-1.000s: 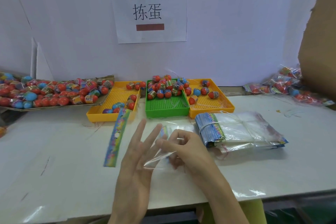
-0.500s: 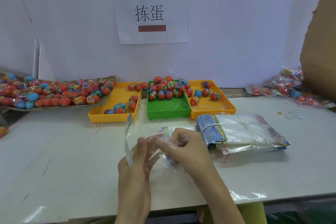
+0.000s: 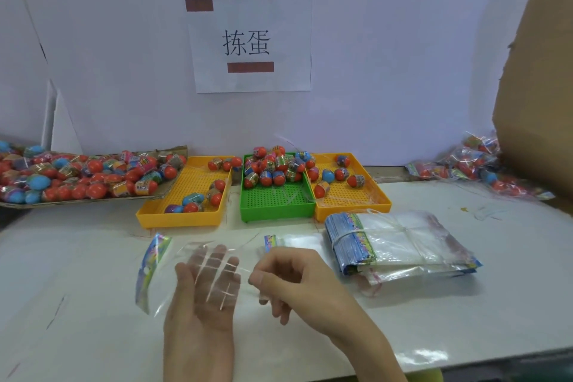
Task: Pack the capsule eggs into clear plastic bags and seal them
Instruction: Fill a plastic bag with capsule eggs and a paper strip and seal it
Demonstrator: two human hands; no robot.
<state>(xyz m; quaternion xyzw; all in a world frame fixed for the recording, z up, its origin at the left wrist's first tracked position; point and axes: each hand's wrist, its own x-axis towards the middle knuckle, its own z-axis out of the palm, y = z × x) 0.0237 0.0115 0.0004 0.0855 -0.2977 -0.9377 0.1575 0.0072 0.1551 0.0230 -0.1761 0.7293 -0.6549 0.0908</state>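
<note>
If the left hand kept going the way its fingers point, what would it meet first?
Probably the left yellow tray: the left hand, inside the clear bag, points up-table toward its near wall. Depth is unclear.

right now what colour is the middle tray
Green, between two yellow trays; clearest in the head view.

bare surface [image 3: 77, 257] is being left open at left; the right is being blocked by stacked bags [image 3: 400, 245], the rear by trays [image 3: 186, 217].

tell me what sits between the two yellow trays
The green tray, with capsule eggs piled at its far end, sits between them in the head view.
</note>
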